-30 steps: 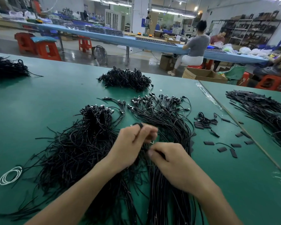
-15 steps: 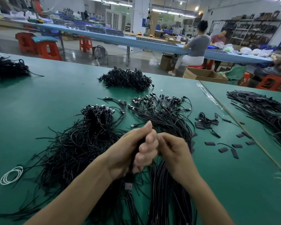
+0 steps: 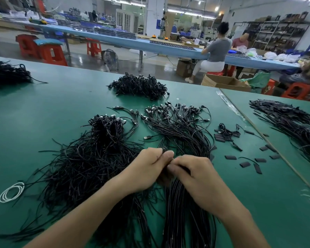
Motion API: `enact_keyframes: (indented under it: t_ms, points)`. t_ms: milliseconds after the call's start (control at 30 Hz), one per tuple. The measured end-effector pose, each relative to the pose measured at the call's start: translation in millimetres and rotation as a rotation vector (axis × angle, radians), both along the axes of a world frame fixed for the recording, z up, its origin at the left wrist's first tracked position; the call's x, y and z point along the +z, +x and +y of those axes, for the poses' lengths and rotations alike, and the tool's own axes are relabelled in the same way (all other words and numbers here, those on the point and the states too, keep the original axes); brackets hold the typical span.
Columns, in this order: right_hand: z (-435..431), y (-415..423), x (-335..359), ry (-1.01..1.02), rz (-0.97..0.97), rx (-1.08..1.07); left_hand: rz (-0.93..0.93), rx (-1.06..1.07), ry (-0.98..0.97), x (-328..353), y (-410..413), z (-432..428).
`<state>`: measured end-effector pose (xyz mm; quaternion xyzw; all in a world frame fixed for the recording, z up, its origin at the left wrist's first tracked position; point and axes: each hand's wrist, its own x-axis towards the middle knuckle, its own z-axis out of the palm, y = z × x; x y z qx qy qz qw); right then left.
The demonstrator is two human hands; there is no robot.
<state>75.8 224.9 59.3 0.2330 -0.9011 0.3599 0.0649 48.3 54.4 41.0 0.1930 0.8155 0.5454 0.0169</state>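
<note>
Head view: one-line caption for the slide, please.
Left hand and right hand pinch a cable over the bundle on a green table, tangled pile at left, sleeves at right.

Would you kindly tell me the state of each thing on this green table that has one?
Left hand, pinching the black cable.
Right hand, fingers curled round that cable.
Cable bundle, lying straight, plugs fanned out.
Cable heap, tangled and loose.
Far heap, piled, untouched by hands.
White coil, wound, lying flat.
Black sleeves, scattered loose.
</note>
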Motion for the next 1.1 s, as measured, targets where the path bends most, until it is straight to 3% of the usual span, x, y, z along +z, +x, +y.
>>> enact_keyframes:
  t_ms: [167, 367, 467, 600, 700, 967, 1100]
  points:
    - [1.5, 0.0, 1.4, -0.305, 0.024, -0.038, -0.278, -0.13, -0.005, 8.2, 4.5, -1.1]
    - [0.8, -4.8, -0.6, -0.56, -0.263, 0.146, -0.606, -0.451, 0.27, 12.0, 2.1, -17.5]
    - [0.4, -8.5, 1.4, -0.452, -0.214, 0.098, -0.593, -0.401, 0.328, 9.9, 2.1, -15.0]
    - [-2.3, -13.5, 2.5, -0.294, -0.045, -0.022, -0.343, -0.089, 0.247, 2.4, -2.5, -2.8]
    - [-7.4, -15.7, 2.9, -0.253, -0.014, -0.043, -0.275, 0.012, 0.235, 0.1, -5.5, 0.6]
    - [-17.1, -16.5, 6.1, -0.22, -0.007, -0.037, -0.375, 0.028, 0.319, -2.7, -2.6, -4.6]
    - [-29.5, -16.5, 1.0, -0.304, 0.053, -0.026, -0.694, -0.132, 0.56, 1.7, 0.6, -5.0]
